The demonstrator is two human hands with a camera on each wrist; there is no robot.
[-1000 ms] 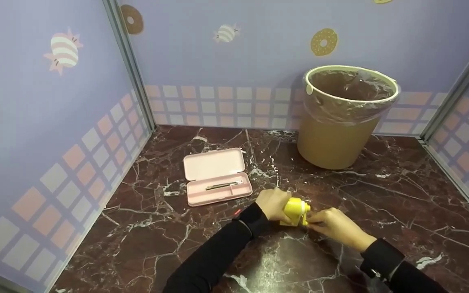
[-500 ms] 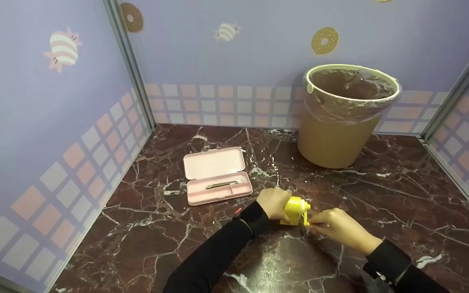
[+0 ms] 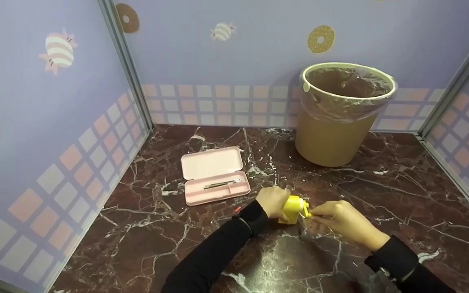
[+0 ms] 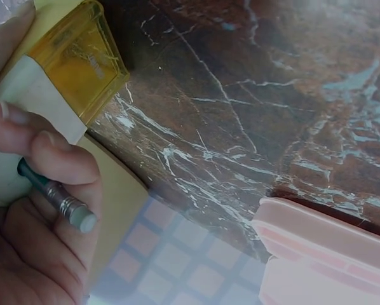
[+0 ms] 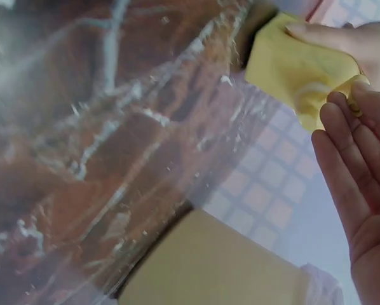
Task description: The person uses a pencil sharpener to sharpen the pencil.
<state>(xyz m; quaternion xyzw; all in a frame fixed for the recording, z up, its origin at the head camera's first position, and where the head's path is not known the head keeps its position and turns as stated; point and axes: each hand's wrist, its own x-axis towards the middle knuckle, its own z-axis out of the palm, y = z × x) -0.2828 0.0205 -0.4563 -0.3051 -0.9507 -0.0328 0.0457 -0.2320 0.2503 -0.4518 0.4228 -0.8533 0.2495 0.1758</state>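
Note:
A yellow hand-crank pencil sharpener [image 3: 290, 211] stands on the dark marbled table, gripped by my left hand [image 3: 272, 201]. In the left wrist view, a pencil [image 4: 68, 206] pokes out of the sharpener's white face between the fingers, its eraser end outward. The see-through amber shavings drawer [image 4: 82, 67] shows there too. On the opposite side, my right hand [image 3: 346, 221] pinches the small yellow crank handle [image 3: 307, 212] between thumb and fingers. The right wrist view shows that pinch, with the other fingers nearly straight. The pencil's point is hidden inside the sharpener.
Behind the left hand lies an open pink pencil case [image 3: 212, 162] with some pencils [image 3: 221, 184] in it. A tan waste bin [image 3: 324, 140] with a plastic liner stands at the back right. Near the left cuff is a small red object [image 3: 237, 209]. Patterned walls enclose the table.
The crank handle has swung upward and outward from its low position, and my right hand has risen with it, shifting slightly right. My left hand keeps its grip on the sharpener.

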